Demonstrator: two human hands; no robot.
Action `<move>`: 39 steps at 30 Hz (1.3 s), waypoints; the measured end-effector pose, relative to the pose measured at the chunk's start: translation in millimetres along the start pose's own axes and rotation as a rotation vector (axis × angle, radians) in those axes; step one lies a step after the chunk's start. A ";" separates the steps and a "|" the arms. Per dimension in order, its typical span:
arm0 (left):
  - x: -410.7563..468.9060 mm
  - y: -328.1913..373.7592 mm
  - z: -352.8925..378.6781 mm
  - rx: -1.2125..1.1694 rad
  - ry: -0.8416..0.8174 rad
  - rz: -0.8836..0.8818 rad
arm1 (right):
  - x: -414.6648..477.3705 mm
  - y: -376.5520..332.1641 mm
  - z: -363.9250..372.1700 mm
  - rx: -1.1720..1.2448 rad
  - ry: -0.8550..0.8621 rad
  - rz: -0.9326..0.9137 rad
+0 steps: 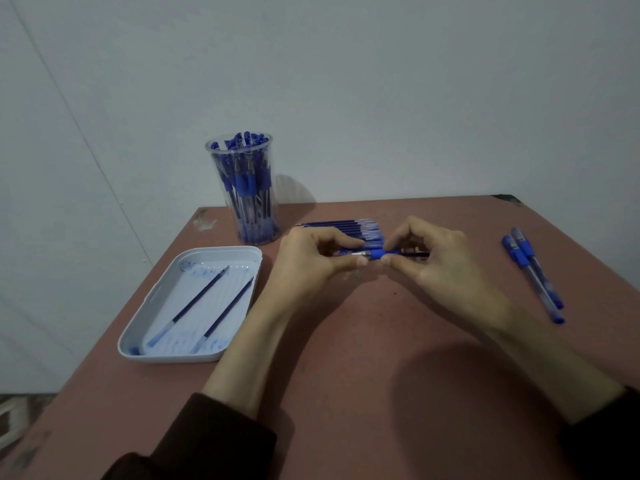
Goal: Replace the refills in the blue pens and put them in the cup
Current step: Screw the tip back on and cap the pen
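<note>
Pen (377, 253) parts sit pinched between my left hand (311, 261) and right hand (436, 258), just in front of the fresh refills (346, 227) and right of the cup (247, 188). If I twist unevenly, I judge the tip could slip and roll toward the tray (145, 327) holding spent refills.

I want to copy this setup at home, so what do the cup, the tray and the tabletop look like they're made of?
The cup looks like clear, glossy plastic, possibly acrylic: the pens inside show straight through its wall. The tray seems to be white moulded plastic with a matte finish, rounded corners and blue ink stains. The tabletop looks like a matte reddish-brown painted or laminated board, chipped at its far corners; which one is unclear.
</note>
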State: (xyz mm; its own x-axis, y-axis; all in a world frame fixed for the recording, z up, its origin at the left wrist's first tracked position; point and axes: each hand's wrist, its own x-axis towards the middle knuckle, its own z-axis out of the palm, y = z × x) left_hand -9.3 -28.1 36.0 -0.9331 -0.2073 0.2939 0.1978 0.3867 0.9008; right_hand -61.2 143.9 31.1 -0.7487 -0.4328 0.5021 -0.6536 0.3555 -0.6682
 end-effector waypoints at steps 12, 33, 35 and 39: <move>13.9 33.0 -33.1 -0.487 0.380 0.116 | -1.1 -5.4 11.1 0.293 -0.062 0.069; 119.7 49.4 -120.8 0.522 0.543 0.219 | -0.8 1.5 16.6 0.096 -0.131 0.057; 120.7 48.6 -119.7 0.637 0.512 0.170 | -0.8 1.4 17.1 0.092 -0.133 0.053; 123.6 43.7 -122.8 0.812 0.447 0.055 | -1.6 0.2 16.8 0.092 -0.144 0.041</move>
State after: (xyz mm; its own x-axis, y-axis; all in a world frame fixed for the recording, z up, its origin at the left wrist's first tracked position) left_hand -79.1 -147.2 150.9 -0.6926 -0.4323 0.5775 -0.1904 0.8817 0.4317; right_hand -58.3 130.7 21.0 -0.7464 -0.5364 0.3938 -0.6052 0.3011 -0.7369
